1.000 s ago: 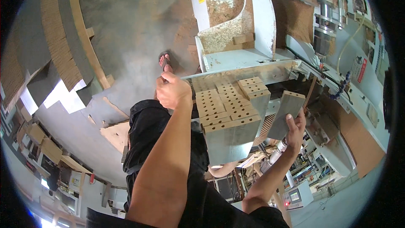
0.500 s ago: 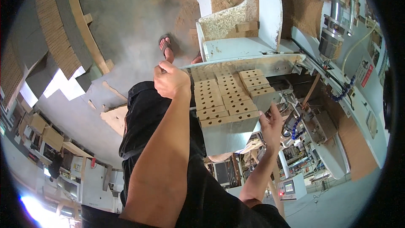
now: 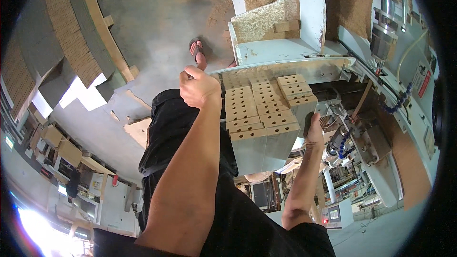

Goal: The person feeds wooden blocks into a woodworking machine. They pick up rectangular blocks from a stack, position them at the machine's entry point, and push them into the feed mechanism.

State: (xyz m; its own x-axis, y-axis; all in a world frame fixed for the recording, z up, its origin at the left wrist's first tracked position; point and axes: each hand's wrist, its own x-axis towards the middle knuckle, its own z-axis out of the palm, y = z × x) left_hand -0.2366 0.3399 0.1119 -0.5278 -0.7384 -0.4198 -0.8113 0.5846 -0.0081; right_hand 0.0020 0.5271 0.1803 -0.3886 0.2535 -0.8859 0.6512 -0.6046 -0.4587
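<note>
1. Left hand point(image 3: 199, 87) is fisted at the near-left corner of the drilled boards point(image 3: 264, 109).
2. Right hand point(image 3: 314, 131) presses flat against their right side.
3. Boards stand on edge, holes upward, long axes vertical.

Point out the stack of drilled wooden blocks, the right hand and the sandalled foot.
stack of drilled wooden blocks point(image 3: 259, 109): head view, drilled top face.
right hand point(image 3: 314, 131): head view, back of hand.
sandalled foot point(image 3: 199, 53): head view, toes.

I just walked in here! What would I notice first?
Right in the middle, a stack of wooden blocks with rows of holes sits on a pale machine table. The right hand presses its side, and the left hand is fisted beside it. Sawdust lies heaped on the machine above.
</note>
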